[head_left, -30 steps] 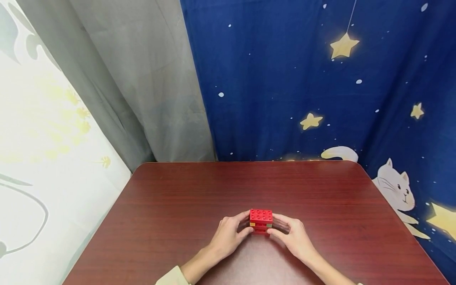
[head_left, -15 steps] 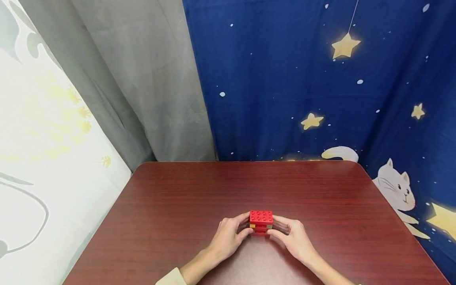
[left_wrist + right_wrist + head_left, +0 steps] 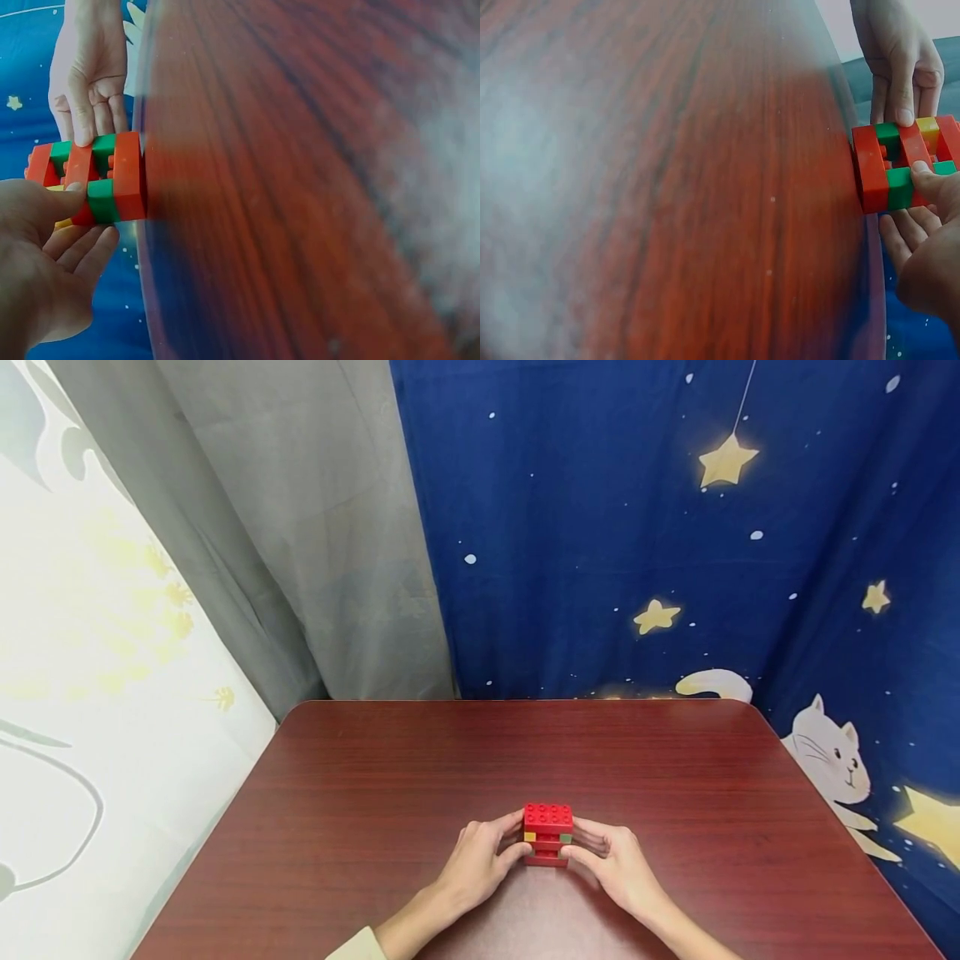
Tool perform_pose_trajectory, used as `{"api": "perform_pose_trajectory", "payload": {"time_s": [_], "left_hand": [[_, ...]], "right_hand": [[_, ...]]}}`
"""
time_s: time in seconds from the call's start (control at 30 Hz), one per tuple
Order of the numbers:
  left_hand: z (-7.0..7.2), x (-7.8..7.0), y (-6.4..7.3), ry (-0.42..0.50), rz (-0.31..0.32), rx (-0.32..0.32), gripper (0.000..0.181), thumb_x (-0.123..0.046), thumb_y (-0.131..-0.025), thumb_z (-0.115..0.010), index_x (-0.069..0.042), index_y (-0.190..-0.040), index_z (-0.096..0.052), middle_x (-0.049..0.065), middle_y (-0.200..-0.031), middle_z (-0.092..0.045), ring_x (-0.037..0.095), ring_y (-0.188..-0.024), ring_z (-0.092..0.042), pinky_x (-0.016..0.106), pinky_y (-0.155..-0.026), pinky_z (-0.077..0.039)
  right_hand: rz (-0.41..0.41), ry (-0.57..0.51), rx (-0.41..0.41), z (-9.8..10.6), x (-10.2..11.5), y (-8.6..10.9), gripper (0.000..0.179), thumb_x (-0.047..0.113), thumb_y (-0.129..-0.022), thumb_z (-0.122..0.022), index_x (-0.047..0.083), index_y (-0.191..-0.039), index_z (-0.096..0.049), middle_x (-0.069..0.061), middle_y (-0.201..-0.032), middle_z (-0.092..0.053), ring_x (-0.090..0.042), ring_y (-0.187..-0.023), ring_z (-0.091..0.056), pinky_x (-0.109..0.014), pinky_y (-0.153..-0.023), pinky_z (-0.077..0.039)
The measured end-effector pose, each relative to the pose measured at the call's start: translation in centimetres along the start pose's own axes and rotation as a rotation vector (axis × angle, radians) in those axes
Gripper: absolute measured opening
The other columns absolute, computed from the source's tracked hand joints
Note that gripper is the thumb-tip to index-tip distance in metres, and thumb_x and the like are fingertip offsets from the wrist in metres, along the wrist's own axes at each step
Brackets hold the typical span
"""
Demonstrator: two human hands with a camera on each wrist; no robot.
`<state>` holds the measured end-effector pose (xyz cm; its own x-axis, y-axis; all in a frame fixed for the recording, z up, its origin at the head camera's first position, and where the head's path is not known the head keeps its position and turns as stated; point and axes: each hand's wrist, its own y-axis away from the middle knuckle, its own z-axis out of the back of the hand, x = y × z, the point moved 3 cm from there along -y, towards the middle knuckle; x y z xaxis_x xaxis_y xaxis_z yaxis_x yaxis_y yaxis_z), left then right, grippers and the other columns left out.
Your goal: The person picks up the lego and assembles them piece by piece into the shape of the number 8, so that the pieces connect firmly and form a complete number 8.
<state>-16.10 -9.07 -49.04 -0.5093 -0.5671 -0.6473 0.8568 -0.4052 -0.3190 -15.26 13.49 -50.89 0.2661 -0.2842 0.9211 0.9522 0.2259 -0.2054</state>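
A stack of toy building bricks stands between my two hands over the table. Three red layers show, with small green and yellow bricks at the ends between them and gaps in the middle. My left hand holds the left end, thumb on the front and fingers reaching behind. On the opposite end my right hand grips the same way. In the left wrist view the left thumb presses on the middle red brick. From the right wrist, the right thumb lies along the middle layer. The back of the stack is hidden.
The reddish-brown wooden table spreads around the hands, its far edge against a grey curtain and a blue curtain with stars. A white patterned cloth hangs at the left.
More of the lowest red brick shows below my thumbs, and the stack's visible bottom edge sits lower in the head view. Both hands keep their hold, nearly in place.
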Motion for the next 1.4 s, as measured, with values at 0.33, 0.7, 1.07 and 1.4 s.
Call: {"api": "perform_pose_trajectory", "payload": {"time_s": [0.33, 0.7, 1.07, 1.4], "left_hand": [[0.5, -0.2, -0.4, 0.000, 0.023, 0.009, 0.053, -0.018, -0.098, -0.079, -0.002, -0.146, -0.063, 0.003, -0.127, -0.074, 0.011, -0.121, -0.065, 0.041, -0.098, -0.059], [0.8, -0.2, -1.2, -0.013, 0.036, -0.020, 0.049, -0.018, -0.098, -0.079, 0.000, -0.142, -0.066, 0.005, -0.123, -0.076, 0.013, -0.118, -0.068, 0.041, -0.095, -0.060], [1.1, -0.1, -2.2, -0.031, 0.062, -0.067, 0.042, -0.019, -0.100, -0.077, 0.002, -0.135, -0.071, 0.008, -0.118, -0.077, 0.017, -0.115, -0.070, 0.042, -0.090, -0.062], [0.7, 0.7, -2.7, -0.054, 0.141, -0.069, 0.037, -0.021, -0.099, -0.078, -0.001, -0.130, -0.075, 0.005, -0.112, -0.079, 0.017, -0.115, -0.071, 0.044, -0.092, -0.061]], "right_hand": [[-0.011, -0.002, -0.017, -0.2, 0.0, -0.4, 0.050, 0.016, -0.094, -0.082, -0.008, -0.135, -0.067, -0.017, -0.122, -0.075, -0.028, -0.113, -0.073, -0.019, -0.093, -0.054], [-0.052, 0.014, -0.060, -0.1, 0.3, -1.4, 0.050, 0.017, -0.095, -0.081, -0.011, -0.134, -0.066, -0.022, -0.123, -0.073, -0.028, -0.111, -0.074, -0.026, -0.094, -0.057], [-0.106, 0.050, -0.113, 0.0, 0.7, -2.4, 0.044, 0.019, -0.096, -0.081, -0.007, -0.129, -0.072, -0.017, -0.116, -0.077, -0.023, -0.103, -0.077, -0.036, -0.092, -0.061], [-0.150, 0.084, -0.124, -0.2, 0.1, -3.2, 0.041, 0.017, -0.095, -0.082, -0.008, -0.125, -0.074, -0.019, -0.111, -0.078, -0.019, -0.092, -0.079, -0.037, -0.087, -0.063]]}}
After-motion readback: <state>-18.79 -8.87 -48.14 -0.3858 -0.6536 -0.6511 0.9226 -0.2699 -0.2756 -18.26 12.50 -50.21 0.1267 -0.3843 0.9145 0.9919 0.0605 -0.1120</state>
